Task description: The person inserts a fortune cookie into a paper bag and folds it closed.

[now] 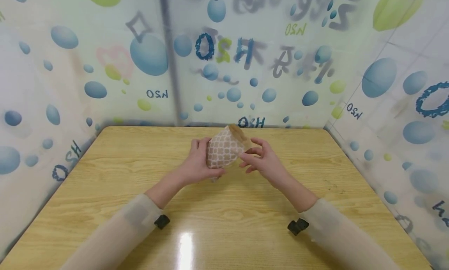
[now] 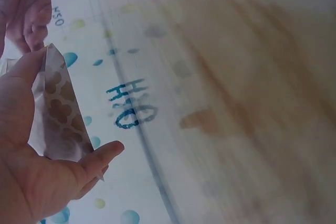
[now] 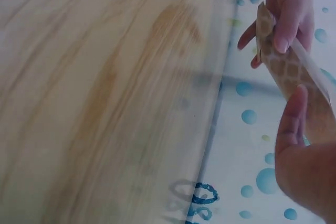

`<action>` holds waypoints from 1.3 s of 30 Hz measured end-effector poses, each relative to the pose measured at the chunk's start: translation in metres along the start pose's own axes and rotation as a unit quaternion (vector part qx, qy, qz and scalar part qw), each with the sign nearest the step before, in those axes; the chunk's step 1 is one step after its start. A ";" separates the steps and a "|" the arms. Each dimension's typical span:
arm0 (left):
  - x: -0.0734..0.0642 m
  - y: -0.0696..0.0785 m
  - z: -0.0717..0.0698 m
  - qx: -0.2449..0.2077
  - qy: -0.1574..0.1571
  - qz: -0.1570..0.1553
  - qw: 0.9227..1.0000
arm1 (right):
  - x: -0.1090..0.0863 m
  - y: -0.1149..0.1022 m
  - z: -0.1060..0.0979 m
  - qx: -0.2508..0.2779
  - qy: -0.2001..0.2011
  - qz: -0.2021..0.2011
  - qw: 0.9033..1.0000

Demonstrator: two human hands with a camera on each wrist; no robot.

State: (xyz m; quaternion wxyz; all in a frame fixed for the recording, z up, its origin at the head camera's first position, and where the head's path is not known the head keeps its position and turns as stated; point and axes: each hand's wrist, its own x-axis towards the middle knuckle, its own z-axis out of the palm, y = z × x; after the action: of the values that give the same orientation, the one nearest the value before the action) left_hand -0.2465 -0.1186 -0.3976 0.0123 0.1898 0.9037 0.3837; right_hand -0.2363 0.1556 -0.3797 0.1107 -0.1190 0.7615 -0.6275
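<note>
A brown paper bag (image 1: 224,149) with a white lattice pattern is held tilted above the table, its mouth facing up and to the right. My left hand (image 1: 198,162) grips its lower left side, thumb in front and fingers on the far side. The bag (image 2: 60,103) also shows between thumb and fingers of the left hand (image 2: 31,171) in the left wrist view. At the bag's mouth, my right hand (image 1: 268,162) has its fingers loosely bent and spread, the thumb touching or very near the rim. In the right wrist view, the right hand's fingers (image 3: 296,121) are partly hidden.
A light wood-grain table (image 1: 228,219) lies beneath both hands. Pale walls (image 1: 224,82) patterned with blue and green drops enclose its back and sides. Dark small devices (image 1: 298,226) sit at both sleeve cuffs.
</note>
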 end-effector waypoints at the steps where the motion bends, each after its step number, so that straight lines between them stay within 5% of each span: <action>1: 0.001 0.001 0.002 -0.001 0.001 -0.004 1.000 | 0.001 0.000 0.003 0.005 0.003 0.005 1.000; 7: 0.000 0.008 0.010 -0.008 -0.003 -0.003 1.000 | 0.004 0.001 0.011 -0.036 0.009 -0.026 0.999; 11: -0.002 0.009 0.008 -0.025 -0.005 0.026 0.999 | 0.003 0.000 0.005 -0.063 0.016 -0.055 0.996; 17: -0.004 0.005 0.002 -0.111 0.025 0.066 0.991 | 0.000 -0.003 -0.009 -0.120 -0.008 -0.092 0.988; 23: -0.005 0.007 -0.003 -0.184 0.005 0.083 0.979 | -0.002 -0.007 -0.015 -0.158 -0.039 -0.108 0.981; 33: -0.010 0.009 -0.004 -0.135 0.017 0.124 0.983 | -0.004 -0.002 -0.014 -0.182 -0.037 -0.103 0.977; 39: -0.014 0.009 -0.004 -0.098 0.036 0.190 0.976 | -0.003 0.001 -0.014 -0.187 -0.041 -0.113 0.975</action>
State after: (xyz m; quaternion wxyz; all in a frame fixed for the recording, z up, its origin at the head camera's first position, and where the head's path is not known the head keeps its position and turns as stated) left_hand -0.2308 -0.1207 -0.3902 -0.0746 0.3419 0.8089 0.4724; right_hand -0.2374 0.1695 -0.3783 0.0459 -0.2482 0.8416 -0.4775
